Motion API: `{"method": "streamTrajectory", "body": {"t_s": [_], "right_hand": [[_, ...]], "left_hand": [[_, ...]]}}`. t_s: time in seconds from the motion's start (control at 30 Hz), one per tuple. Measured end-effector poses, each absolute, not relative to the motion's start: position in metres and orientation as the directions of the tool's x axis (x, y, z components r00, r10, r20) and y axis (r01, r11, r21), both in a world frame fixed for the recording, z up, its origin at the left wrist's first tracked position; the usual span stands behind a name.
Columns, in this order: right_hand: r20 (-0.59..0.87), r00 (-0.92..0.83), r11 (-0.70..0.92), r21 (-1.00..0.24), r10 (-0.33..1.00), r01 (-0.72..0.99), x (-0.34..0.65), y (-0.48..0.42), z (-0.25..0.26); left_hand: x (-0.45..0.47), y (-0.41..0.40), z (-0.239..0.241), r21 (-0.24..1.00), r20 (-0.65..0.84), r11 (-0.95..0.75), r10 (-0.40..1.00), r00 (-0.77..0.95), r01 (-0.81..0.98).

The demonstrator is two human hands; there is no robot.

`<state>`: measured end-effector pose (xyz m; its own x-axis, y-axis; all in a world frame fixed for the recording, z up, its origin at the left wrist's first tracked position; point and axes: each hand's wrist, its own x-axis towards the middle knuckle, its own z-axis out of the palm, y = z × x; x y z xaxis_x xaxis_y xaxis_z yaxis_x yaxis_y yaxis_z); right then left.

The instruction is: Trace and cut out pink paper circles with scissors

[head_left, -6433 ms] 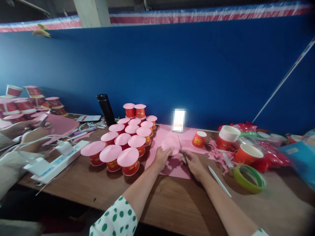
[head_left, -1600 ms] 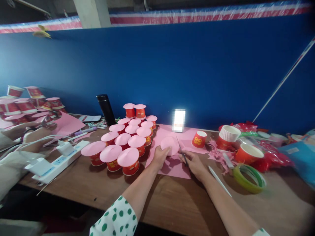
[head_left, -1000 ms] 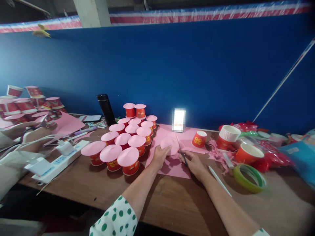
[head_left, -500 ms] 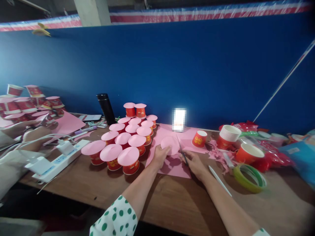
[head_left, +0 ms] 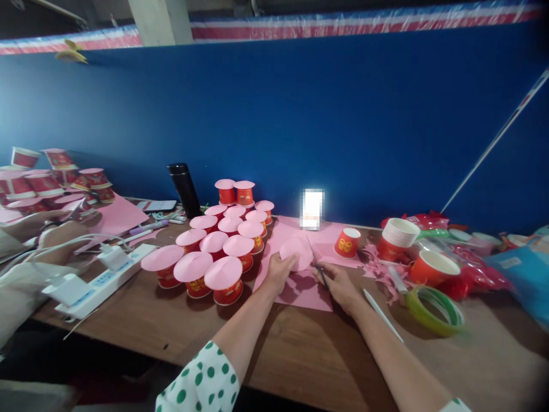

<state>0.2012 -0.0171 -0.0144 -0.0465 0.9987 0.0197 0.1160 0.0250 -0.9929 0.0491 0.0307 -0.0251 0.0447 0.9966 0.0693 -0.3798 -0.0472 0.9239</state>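
Observation:
Between thumb and fingers, my left hand (head_left: 279, 273) grips the near left edge of a round pink paper disc (head_left: 300, 252). My right hand (head_left: 337, 281) is closed around a pair of scissors (head_left: 321, 273), whose blades point up and away along the disc's right edge. I cannot tell how far apart the blades are. Beneath both hands lies a larger pink paper sheet (head_left: 309, 300) on the brown table (head_left: 300, 343). To the left stand several upside-down red paper cups (head_left: 229, 292) in rows, each topped with a pink disc (head_left: 223, 273).
A lit phone (head_left: 312, 210) leans at the wall behind the sheet. Right are a single red cup (head_left: 346, 243), pink scraps (head_left: 388, 277), stacked cups (head_left: 400, 234) and a tape roll (head_left: 435, 312). Left are a power strip (head_left: 107, 280), a black bottle (head_left: 184, 189) and another person's hands (head_left: 60, 234).
Almost nothing differs. Both my hands keep their places on the disc and the scissors. At the left, the other person's hands have shifted slightly.

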Motion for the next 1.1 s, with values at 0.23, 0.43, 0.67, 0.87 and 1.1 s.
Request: {"method": "streamTrajectory", "body": {"t_s": [0.23, 0.43, 0.67, 0.87, 1.1], "right_hand": [[0.014, -0.041, 0.019, -0.993, 0.999, 0.120, 0.2006, -0.0180, -0.0133], [0.021, -0.045, 0.026, -0.991, 0.999, 0.132, 0.2002, -0.0186, -0.0119], [0.011, -0.043, 0.017, -0.989, 0.999, 0.147, 0.2004, -0.0178, -0.0118], [0.022, -0.051, 0.027, -0.994, 0.998, 0.110, 0.2007, -0.0173, -0.0146], [0.031, -0.037, 0.035, -0.994, 0.999, 0.108, 0.2014, -0.0164, -0.0188]], "left_hand": [[0.0482, 0.0318, -0.0263, 0.924, 0.068, -0.049, 0.997, 0.035, -0.379], [0.0481, 0.0315, -0.0255, 0.924, 0.060, -0.047, 0.998, 0.022, -0.379], [0.0483, 0.0339, -0.0280, 0.923, 0.060, -0.050, 0.998, 0.016, -0.381], [0.0474, 0.0315, -0.0244, 0.928, 0.059, -0.040, 0.997, 0.041, -0.370], [0.0482, 0.0314, -0.0263, 0.931, 0.070, -0.050, 0.997, 0.043, -0.361]]}}
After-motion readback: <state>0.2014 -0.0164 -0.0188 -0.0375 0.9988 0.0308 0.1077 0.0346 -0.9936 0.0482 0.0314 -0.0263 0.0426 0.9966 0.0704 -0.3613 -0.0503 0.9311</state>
